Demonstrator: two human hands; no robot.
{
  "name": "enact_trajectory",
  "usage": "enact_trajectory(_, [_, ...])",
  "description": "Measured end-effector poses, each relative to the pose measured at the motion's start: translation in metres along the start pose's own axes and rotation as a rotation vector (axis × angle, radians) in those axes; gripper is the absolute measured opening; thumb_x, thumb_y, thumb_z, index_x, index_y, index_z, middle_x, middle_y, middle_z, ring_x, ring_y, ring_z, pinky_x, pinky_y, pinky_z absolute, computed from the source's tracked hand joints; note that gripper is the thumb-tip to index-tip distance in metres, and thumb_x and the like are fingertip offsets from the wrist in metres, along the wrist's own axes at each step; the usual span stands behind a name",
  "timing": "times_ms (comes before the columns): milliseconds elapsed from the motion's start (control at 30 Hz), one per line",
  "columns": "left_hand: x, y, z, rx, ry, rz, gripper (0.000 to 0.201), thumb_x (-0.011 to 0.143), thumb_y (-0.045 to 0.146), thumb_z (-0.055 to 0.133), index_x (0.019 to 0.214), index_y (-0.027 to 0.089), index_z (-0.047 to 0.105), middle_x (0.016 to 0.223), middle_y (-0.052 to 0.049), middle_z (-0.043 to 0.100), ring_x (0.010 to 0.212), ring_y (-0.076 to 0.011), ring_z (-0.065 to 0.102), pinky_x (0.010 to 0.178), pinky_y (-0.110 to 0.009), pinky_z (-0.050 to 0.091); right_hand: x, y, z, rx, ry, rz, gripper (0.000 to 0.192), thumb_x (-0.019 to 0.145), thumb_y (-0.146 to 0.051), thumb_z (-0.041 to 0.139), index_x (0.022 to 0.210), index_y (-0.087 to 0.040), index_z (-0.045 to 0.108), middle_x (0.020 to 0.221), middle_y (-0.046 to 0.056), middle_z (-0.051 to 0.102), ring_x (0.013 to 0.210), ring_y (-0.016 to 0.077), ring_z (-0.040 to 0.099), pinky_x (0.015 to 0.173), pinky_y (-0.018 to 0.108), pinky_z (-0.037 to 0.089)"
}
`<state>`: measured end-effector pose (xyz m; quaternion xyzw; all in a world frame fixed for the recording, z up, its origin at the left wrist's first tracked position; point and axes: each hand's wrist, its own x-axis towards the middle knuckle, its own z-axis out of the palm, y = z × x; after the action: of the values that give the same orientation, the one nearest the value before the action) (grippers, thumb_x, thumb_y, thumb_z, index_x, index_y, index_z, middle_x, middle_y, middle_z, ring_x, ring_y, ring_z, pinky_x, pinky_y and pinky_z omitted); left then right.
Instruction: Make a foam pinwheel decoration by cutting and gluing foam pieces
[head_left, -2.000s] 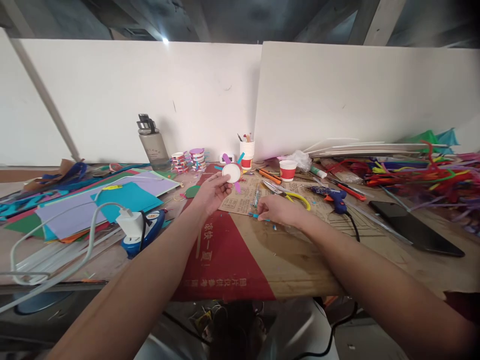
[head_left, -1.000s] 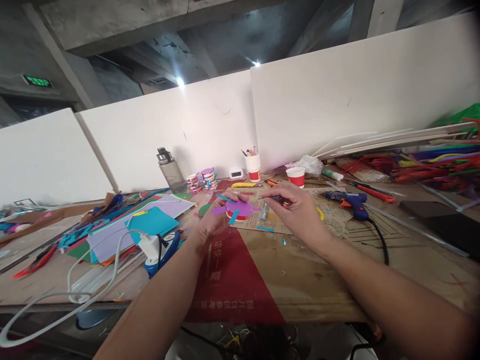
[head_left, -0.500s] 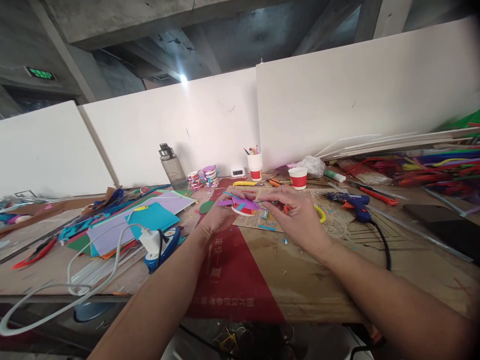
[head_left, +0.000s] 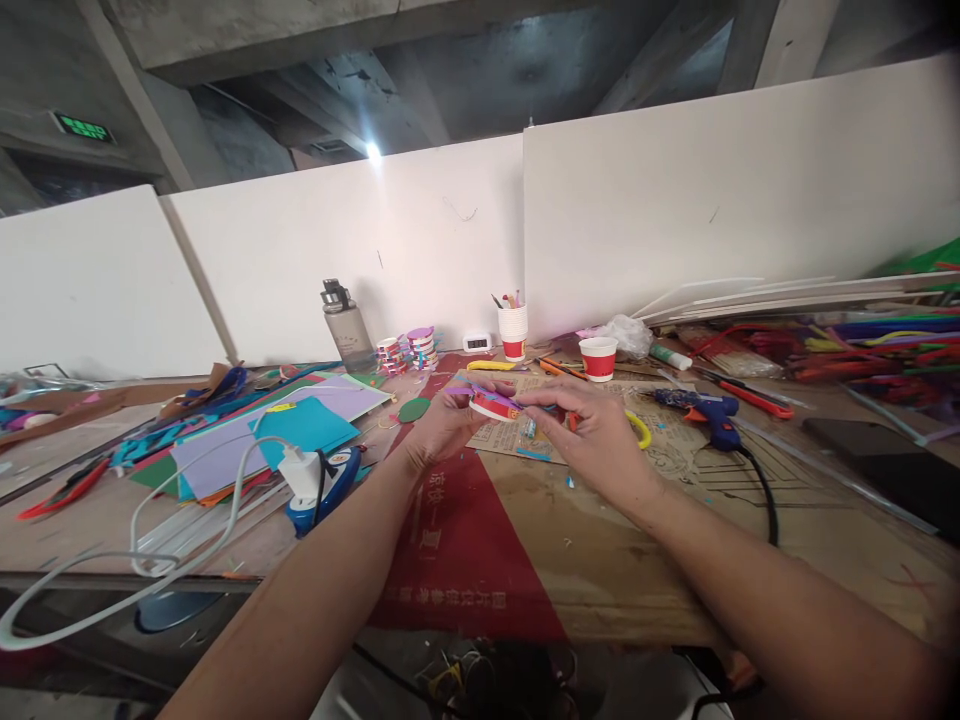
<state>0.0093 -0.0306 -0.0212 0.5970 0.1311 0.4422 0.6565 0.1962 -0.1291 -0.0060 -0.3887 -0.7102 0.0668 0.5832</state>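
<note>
Head view: the desk [head_left: 615, 560] is covered with craft clutter, its near edge cut off. Above its middle, a small paper cup craft [head_left: 491, 405] is held in the grip of the left hand [head_left: 442, 425]. It is pinched by the right hand [head_left: 592, 430]; purple and blue paper details are blurred and largely hidden by fingers [head_left: 544, 398].

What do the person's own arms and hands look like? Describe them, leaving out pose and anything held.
Both forearms are bare all the way to the bottom of the frame, with no sleeves in view. The left hand and right hand are ungloved. No watch, bracelet or ring can be made out, and no markings show; the fingertips are too small to judge in detail.
</note>
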Motion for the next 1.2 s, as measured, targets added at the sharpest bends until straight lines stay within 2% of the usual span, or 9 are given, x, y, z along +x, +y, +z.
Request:
enact_trajectory(133, [0.001, 0.001, 0.003, -0.016, 0.001, -0.012, 0.037, 0.06, 0.025, 0.092, 0.088, 0.017, 0.07, 0.097, -0.007, 0.075, 0.082, -0.016, 0.068, 0.069, -0.025, 0.049, 0.0, 0.003, 0.001, 0.022, -0.015, 0.006, 0.014, 0.09, -0.024, 0.063, 0.095, -0.026, 0.076, 0.1, 0.004, 0.076, 0.094, 0.0204, 0.068, 0.087, 0.037, 0.051])
enact_trajectory(233, [0.001, 0.0, 0.004, -0.046, 0.03, -0.009, 0.034, 0.062, 0.024, 0.091, 0.087, 0.015, 0.068, 0.084, -0.004, 0.073, 0.073, -0.0125, 0.065, 0.066, -0.023, 0.049, 0.0, 0.008, 0.003, 0.056, -0.032, 0.055, 0.014, 0.089, -0.025, 0.063, 0.098, -0.024, 0.074, 0.098, 0.004, 0.074, 0.087, 0.0185, 0.065, 0.079, 0.034, 0.051])
enact_trajectory(333, [0.002, 0.0, 0.005, -0.077, 0.073, -0.028, 0.034, 0.063, 0.024, 0.09, 0.084, 0.014, 0.065, 0.08, -0.002, 0.07, 0.067, -0.0105, 0.064, 0.063, -0.022, 0.05, 0.0, 0.014, 0.006, 0.101, -0.05, 0.168, 0.029, 0.084, -0.027, 0.067, 0.114, -0.024, 0.069, 0.093, 0.003, 0.068, 0.075, 0.0154, 0.059, 0.067, 0.03, 0.048])
enact_trajectory(433, [0.004, -0.002, 0.007, -0.122, 0.152, -0.089, 0.036, 0.064, 0.022, 0.089, 0.086, 0.013, 0.063, 0.076, -0.001, 0.068, 0.063, -0.0089, 0.063, 0.062, -0.021, 0.051, 0.003, 0.017, 0.006, 0.167, -0.006, 0.301, 0.046, 0.077, -0.031, 0.073, 0.121, -0.023, 0.062, 0.1, 0.004, 0.064, 0.075, 0.0145, 0.054, 0.066, 0.029, 0.047])
enact_trajectory(567, [0.007, -0.004, 0.01, -0.179, 0.25, -0.175, 0.037, 0.064, 0.021, 0.089, 0.088, 0.012, 0.062, 0.072, -0.001, 0.067, 0.061, -0.0085, 0.063, 0.06, -0.019, 0.052, 0.008, 0.018, 0.004, 0.392, 0.027, 0.477, 0.049, 0.071, -0.04, 0.075, 0.114, -0.023, 0.06, 0.108, 0.005, 0.066, 0.088, 0.0177, 0.057, 0.072, 0.032, 0.046])
enact_trajectory(633, [0.007, -0.005, 0.011, -0.19, 0.271, -0.184, 0.036, 0.064, 0.02, 0.089, 0.086, 0.012, 0.061, 0.071, -0.001, 0.067, 0.06, -0.0082, 0.063, 0.06, -0.019, 0.052, 0.011, 0.02, 0.003, 0.518, 0.028, 0.563, 0.052, 0.067, -0.041, 0.075, 0.112, -0.022, 0.06, 0.101, 0.004, 0.067, 0.088, 0.0184, 0.057, 0.07, 0.031, 0.044])
enact_trajectory(733, [0.008, -0.005, 0.013, -0.183, 0.277, -0.183, 0.033, 0.066, 0.02, 0.087, 0.085, 0.012, 0.061, 0.07, -0.001, 0.067, 0.059, -0.0077, 0.063, 0.059, -0.018, 0.052, 0.012, 0.022, 0.003, 0.614, 0.054, 0.663, 0.052, 0.062, -0.038, 0.077, 0.109, -0.021, 0.063, 0.087, 0.0, 0.065, 0.078, 0.016, 0.055, 0.066, 0.03, 0.04])
enact_trajectory(1067, [0.009, -0.005, 0.013, -0.16, 0.286, -0.167, 0.036, 0.059, 0.021, 0.092, 0.078, 0.011, 0.063, 0.064, 0.0, 0.066, 0.056, -0.0075, 0.062, 0.055, -0.017, 0.051, 0.015, 0.018, 0.0, 0.799, 0.085, 0.791, 0.048, 0.056, -0.03, 0.083, 0.101, -0.02, 0.068, 0.081, 0.0, 0.067, 0.076, 0.0145, 0.056, 0.065, 0.028, 0.037])
enact_trajectory(1200, [0.009, -0.005, 0.014, -0.126, 0.274, -0.169, 0.033, 0.063, 0.021, 0.09, 0.08, 0.011, 0.064, 0.064, 0.0, 0.066, 0.056, -0.0066, 0.061, 0.055, -0.017, 0.05, 0.015, 0.02, 0.0, 0.839, 0.089, 0.801, 0.046, 0.056, -0.029, 0.084, 0.098, -0.019, 0.069, 0.081, 0.0, 0.067, 0.074, 0.0133, 0.056, 0.064, 0.027, 0.037])
